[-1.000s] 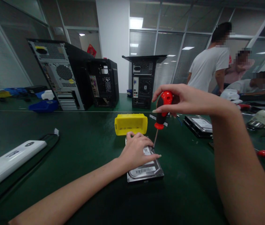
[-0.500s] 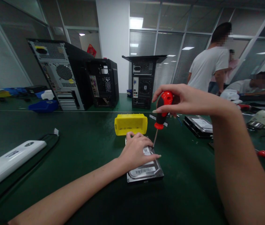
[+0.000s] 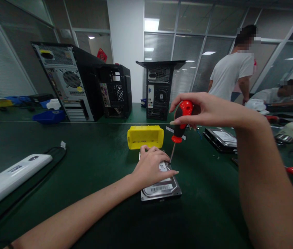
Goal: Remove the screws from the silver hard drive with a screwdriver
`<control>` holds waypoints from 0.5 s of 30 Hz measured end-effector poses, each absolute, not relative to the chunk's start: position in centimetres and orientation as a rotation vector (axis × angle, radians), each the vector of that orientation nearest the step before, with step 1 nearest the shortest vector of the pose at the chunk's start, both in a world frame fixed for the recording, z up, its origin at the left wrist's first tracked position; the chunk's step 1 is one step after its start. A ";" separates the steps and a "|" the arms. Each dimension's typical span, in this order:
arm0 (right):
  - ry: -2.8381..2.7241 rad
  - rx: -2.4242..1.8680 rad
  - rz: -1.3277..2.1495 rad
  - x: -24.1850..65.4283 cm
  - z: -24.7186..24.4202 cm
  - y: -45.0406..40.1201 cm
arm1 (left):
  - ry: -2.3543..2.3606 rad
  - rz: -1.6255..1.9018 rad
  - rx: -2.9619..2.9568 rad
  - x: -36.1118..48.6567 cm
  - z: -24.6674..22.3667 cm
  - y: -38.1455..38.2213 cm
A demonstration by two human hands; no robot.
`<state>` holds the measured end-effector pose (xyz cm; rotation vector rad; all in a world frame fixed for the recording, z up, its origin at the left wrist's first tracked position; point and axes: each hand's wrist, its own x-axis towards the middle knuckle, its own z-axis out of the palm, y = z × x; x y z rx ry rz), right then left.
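Observation:
A silver hard drive (image 3: 159,189) with a white label lies flat on the green table in front of me. My left hand (image 3: 152,165) grips it from above, fingers over its far part and thumb stretched across toward its right edge; much of the drive is hidden under the palm. In my right hand (image 3: 198,110) is a screwdriver (image 3: 179,126) with a red and black handle, pinched between thumb and fingers. Its shaft slants down, and the tip meets the drive's right edge, close to my left fingertips. Just behind the drive sits a yellow bin (image 3: 145,138) with small bits inside.
Computer cases (image 3: 84,83) stand along the back. A white power strip (image 3: 14,178) with a black cable lies at left, near a blue bin (image 3: 48,117). More hard drives (image 3: 221,138) are stacked at right. A person (image 3: 230,71) stands behind; another sits at far right.
Both hands, the screwdriver and the drive keep practically the same positions. The whole view has shifted very slightly, and the standing person has moved a little.

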<state>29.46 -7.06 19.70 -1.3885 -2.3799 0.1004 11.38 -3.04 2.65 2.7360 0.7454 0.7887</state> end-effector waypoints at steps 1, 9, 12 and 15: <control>-2.379 -1.391 0.103 29.5 19.7 -7.1 | 0.745 0.790 2.737 11.4 2.6 -3.0; -2.382 -1.409 0.095 29.6 19.7 -6.9 | 0.742 0.781 2.734 11.4 2.7 -3.0; -2.382 -1.407 0.079 29.6 19.6 -6.9 | 0.744 0.775 2.732 11.3 2.7 -3.0; -2.381 -1.402 0.070 29.5 19.6 -7.0 | 0.748 0.773 2.733 11.4 2.7 -3.1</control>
